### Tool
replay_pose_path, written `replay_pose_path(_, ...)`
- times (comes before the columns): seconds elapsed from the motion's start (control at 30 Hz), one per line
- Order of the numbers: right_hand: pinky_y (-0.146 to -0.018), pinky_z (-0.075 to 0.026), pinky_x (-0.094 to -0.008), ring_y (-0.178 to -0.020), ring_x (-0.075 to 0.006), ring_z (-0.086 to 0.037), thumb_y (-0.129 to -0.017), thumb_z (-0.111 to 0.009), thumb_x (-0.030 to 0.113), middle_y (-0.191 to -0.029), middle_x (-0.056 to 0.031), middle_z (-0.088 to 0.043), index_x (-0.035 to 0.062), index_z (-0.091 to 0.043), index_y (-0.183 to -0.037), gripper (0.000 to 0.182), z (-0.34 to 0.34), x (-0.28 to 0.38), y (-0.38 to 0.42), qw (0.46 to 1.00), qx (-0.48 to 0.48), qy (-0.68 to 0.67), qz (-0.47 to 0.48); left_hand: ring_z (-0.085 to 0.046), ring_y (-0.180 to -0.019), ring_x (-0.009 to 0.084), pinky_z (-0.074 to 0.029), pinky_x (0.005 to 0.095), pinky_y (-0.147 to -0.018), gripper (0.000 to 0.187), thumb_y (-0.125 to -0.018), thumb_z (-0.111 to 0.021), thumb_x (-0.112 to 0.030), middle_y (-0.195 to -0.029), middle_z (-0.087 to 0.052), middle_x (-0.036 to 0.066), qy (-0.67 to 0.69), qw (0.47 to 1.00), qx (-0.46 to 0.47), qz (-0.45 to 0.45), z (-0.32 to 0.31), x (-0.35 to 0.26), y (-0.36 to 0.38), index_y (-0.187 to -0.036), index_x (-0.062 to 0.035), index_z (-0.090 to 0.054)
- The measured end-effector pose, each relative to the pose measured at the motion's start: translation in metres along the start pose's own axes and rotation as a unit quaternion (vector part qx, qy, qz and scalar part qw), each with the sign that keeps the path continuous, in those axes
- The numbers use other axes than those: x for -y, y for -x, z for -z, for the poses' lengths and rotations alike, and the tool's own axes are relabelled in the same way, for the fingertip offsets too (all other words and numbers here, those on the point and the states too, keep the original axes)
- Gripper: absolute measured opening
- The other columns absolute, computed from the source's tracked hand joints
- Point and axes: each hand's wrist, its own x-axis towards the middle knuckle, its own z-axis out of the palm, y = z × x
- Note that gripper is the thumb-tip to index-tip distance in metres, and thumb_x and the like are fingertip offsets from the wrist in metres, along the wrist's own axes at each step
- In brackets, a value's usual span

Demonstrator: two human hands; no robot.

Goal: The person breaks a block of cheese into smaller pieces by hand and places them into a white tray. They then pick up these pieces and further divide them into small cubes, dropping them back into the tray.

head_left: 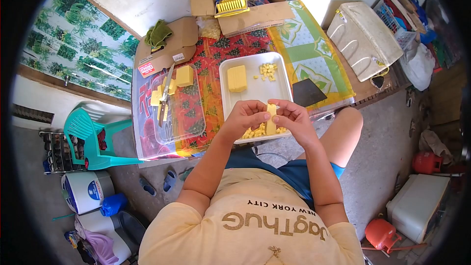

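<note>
One yellow stick (270, 125), probably cheese, stands upright, held between the person's two hands above the near end of a white tray (257, 97). The left hand (248, 119) pinches it from one side and the right hand (293, 119) from the other, thumbs and fingertips drawn in close on it; neither hand reaches for anything else. Under and beside the stick, small cubes (248, 134) lie at the tray's near end, partly hidden by the hands, while a second, looser cluster (268, 71) sits in the far right corner and a whole block (237, 79) in the far left. The step in hand looks like parting the stick by finger into small pieces, though whether it is already scored or split cannot be told. The next move seems to call for a light, even pinch, low over the tray, so that pieces drop among the cubes and the soft stick does not crumble. The knife (168, 88) rests out of hand on a clear lid (189, 131), left of the tray on the counter (213, 64).
</note>
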Motion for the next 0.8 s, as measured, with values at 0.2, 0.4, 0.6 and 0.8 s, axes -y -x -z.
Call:
replay_pose_path(0.2, -0.067, -0.049, -0.0216, -0.076, -0.0066, -0.057, -0.086, -0.065, 0.005, -0.086, -0.001, -0.062, 0.0031, -0.057, -0.126, 0.04, 0.0002, -0.0009, -0.0008, 1.0, -0.005, -0.009, 0.001, -0.046, -0.052, 0.0041, -0.035, 0.0178, -0.047, 0.023, -0.089, -0.063, -0.021, -0.062, -0.055, -0.001, -0.002, 1.0, 0.005, -0.022, 0.0006, 0.0023, -0.0011, -0.095, 0.0016, -0.065)
replay_pose_path(0.4, -0.076, -0.051, -0.0255, -0.089, -0.0108, -0.06, -0.09, -0.06, 0.007, -0.101, -0.0063, -0.064, 0.0057, -0.048, -0.134, 0.046, 0.0002, 0.0002, -0.0019, 0.998, -0.041, -0.033, 0.037, -0.046, -0.053, 0.0032, -0.037, 0.0181, -0.048, 0.035, -0.095, -0.056, -0.03, -0.068, -0.057, -0.001, 0.005, 0.999, -0.042, -0.024, -0.0061, -0.0052, -0.0019, -0.105, 0.0022, -0.064)
replay_pose_path(0.6, -0.081, -0.051, -0.0261, -0.101, -0.0153, -0.061, -0.092, -0.057, 0.009, -0.118, -0.0147, -0.061, 0.0063, -0.043, -0.137, 0.047, 0.0035, -0.0013, -0.0032, 0.995, -0.037, -0.084, 0.034, -0.046, -0.054, 0.003, -0.038, 0.0179, -0.049, 0.029, -0.09, -0.064, -0.023, -0.075, -0.061, 0.001, -0.017, 1.0, -0.015, 0.019, -0.0045, -0.0011, 0.0012, -0.105, 0.0024, -0.064)
replay_pose_path(0.8, -0.083, -0.051, -0.0261, -0.096, -0.0142, -0.062, -0.087, -0.063, 0.004, -0.115, -0.0129, -0.062, 0.0055, -0.047, -0.132, 0.047, 0.0013, -0.0009, -0.0022, 0.993, -0.056, -0.098, 0.038, -0.049, -0.057, 0.0021, -0.038, 0.0168, -0.049, 0.029, -0.084, -0.071, -0.019, -0.078, -0.062, 0.0, -0.024, 0.999, -0.032, 0.009, -0.003, -0.0037, 0.0018, -0.104, 0.0007, -0.064)
